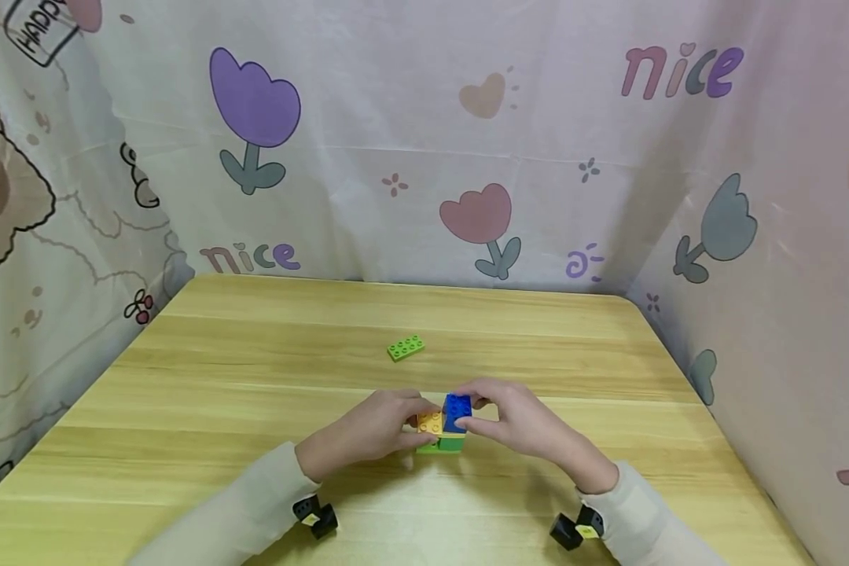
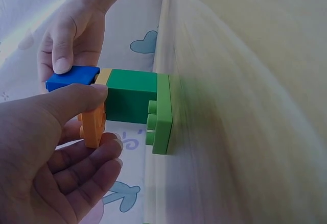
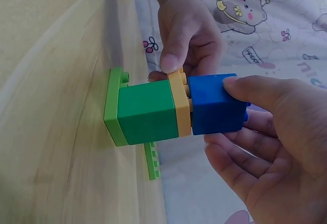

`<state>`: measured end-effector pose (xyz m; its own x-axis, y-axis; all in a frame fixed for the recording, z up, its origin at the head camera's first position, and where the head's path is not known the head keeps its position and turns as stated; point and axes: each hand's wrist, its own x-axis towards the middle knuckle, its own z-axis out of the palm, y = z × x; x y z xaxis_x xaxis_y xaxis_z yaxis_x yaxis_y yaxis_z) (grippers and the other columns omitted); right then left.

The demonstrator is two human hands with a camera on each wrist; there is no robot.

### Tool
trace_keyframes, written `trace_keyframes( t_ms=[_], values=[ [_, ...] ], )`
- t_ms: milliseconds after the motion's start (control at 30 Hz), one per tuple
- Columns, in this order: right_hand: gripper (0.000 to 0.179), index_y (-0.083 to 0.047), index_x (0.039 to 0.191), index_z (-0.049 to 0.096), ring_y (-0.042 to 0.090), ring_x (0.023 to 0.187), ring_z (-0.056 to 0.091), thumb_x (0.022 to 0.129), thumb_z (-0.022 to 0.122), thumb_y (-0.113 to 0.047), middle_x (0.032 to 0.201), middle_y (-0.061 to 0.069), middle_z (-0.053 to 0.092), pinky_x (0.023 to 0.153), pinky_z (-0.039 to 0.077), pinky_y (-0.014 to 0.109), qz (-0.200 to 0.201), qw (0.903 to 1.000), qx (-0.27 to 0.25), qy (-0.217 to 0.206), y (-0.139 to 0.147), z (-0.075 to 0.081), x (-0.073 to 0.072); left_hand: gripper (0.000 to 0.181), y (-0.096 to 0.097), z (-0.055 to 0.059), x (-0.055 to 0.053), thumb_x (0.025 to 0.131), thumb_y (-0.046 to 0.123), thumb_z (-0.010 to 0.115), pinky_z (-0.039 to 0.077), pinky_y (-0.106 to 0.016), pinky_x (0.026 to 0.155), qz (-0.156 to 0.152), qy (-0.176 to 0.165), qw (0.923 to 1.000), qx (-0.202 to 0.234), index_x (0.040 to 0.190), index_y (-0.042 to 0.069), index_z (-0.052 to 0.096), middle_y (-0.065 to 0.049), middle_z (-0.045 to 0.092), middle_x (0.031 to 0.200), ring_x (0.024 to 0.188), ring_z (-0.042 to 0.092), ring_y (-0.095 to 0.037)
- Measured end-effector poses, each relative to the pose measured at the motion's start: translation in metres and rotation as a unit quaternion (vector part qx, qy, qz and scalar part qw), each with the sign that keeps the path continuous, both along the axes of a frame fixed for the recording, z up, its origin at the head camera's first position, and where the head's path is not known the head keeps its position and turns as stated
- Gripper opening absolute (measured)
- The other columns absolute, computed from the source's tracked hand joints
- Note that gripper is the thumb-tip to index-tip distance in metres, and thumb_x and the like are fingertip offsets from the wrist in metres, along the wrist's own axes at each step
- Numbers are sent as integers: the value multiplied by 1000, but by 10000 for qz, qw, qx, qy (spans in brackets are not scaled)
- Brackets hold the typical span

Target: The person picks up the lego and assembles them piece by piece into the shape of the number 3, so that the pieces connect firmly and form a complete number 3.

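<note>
A small stack of toy bricks stands on the table in front of me. At its base lies a light green plate (image 2: 163, 117), with a dark green brick (image 3: 148, 113) on one end of it. Across the top of that runs an orange plate (image 1: 430, 423), which my left hand (image 1: 382, 424) pinches at its overhanging end. My right hand (image 1: 516, 417) holds a blue brick (image 3: 217, 104) between thumb and fingers, over the orange plate's right end. In the right wrist view a narrow gap with studs shows between the blue brick and the orange plate.
Farther back on the wooden table (image 1: 255, 330) lies a loose light green plate (image 1: 406, 347). A printed cloth (image 1: 396, 118) hangs behind the table and along both sides.
</note>
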<state>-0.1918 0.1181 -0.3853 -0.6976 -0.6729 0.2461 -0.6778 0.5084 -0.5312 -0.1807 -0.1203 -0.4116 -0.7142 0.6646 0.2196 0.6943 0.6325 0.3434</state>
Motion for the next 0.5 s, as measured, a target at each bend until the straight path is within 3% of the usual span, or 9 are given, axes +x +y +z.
trace_keyframes(
  t_ms=[200,500],
  values=[
    [38,-23,114,57,4,85,56,82,59,-42,99,-15,58,72,48,32,52,10000,-62,41,-1,-1,0,41,1,0,0,81,44,61,39,-14,52,48,8,10000,7,111,18,62,10,57,87,63,47,1],
    [37,-20,114,58,11,85,58,83,59,-40,102,-11,59,72,48,27,90,9994,99,330,-6,1,5,40,2,-1,0,80,44,62,39,-15,53,148,-64,9999,45,110,17,63,10,56,86,65,47,-1]
  ],
)
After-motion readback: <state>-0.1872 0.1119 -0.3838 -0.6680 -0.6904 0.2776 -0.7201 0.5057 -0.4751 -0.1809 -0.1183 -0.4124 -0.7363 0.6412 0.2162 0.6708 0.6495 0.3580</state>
